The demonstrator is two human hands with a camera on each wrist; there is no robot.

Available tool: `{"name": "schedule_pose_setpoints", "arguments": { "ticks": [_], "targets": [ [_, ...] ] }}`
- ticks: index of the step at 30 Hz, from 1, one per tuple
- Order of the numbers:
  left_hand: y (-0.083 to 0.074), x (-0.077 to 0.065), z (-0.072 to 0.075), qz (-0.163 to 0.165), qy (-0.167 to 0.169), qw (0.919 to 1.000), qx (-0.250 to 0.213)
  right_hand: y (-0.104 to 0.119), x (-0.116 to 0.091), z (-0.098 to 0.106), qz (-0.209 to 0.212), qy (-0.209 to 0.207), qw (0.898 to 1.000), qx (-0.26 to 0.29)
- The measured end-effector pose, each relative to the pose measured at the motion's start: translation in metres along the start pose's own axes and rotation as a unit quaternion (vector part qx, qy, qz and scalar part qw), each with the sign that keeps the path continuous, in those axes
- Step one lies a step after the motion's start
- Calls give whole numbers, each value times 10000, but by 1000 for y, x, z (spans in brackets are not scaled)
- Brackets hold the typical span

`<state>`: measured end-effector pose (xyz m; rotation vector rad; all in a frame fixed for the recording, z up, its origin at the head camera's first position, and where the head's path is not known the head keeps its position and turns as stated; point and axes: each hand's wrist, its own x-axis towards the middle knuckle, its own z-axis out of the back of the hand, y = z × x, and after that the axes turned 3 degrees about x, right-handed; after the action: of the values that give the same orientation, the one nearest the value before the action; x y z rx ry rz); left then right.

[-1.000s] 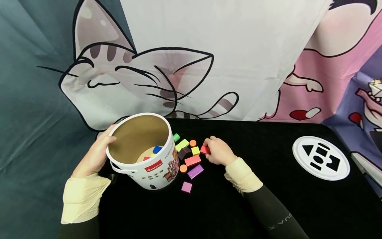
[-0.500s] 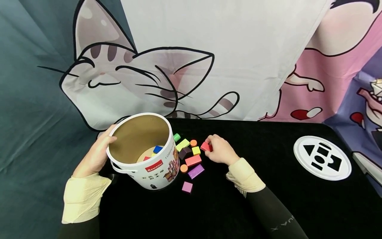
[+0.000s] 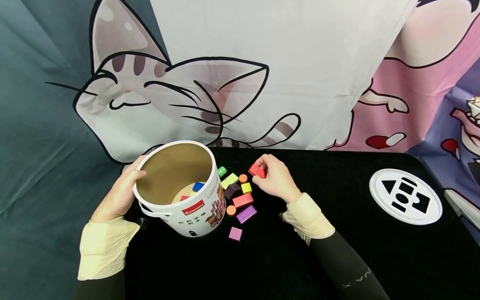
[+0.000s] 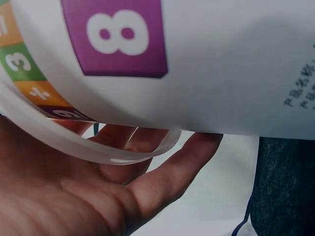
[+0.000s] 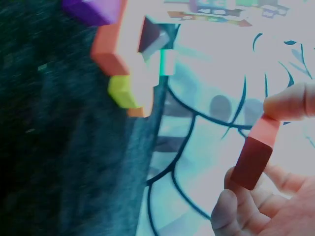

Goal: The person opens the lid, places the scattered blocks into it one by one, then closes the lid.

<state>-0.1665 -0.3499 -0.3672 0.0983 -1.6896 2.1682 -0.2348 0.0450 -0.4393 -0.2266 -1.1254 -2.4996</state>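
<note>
In the head view my left hand holds a white bucket by its left side, thumb hooked over the rim. Fingers lie along the printed wall and behind the white handle in the left wrist view. A few blocks, among them a blue block, lie on the bucket's floor. My right hand pinches a red block between thumb and fingers, raised beyond the loose pile. The right wrist view shows that red block held at its two ends.
Right of the bucket lie several blocks: a red bar, a purple block, a pink block, a dark block and a yellow block. A white lid with shaped holes rests on the black table at right.
My right hand has lifted the red block from beside the pile and carried it up and slightly back. The left hand and bucket have stayed in place.
</note>
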Motion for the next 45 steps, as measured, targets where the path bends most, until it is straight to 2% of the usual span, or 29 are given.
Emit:
{"name": "schedule_pose_setpoints", "arguments": {
  "ticks": [7, 14, 25, 29, 34, 45],
  "targets": [
    [0, 0, 0, -21, 2, 10000, 17, 26, 10, 5, 217, -221, 9989, 357],
    [-1, 0, -1, 0, -69, 10000, 15, 57, 21, 8, 622, -499, 9935, 816],
    [-1, 1, -1, 42, -55, 9999, -136, 107, 32, 7, 1348, -747, 9766, 1498],
    [-1, 0, -1, 44, -59, 9999, -154, 121, 34, 3, 1521, -837, 9669, 1872],
    [0, -1, -1, 63, -15, 9998, -200, 137, 34, -2, 1749, -643, 9528, 2397],
    [-1, 0, -1, 121, 52, 9998, -137, 157, 34, -11, 2482, -166, 9406, 2311]
  ]
}}
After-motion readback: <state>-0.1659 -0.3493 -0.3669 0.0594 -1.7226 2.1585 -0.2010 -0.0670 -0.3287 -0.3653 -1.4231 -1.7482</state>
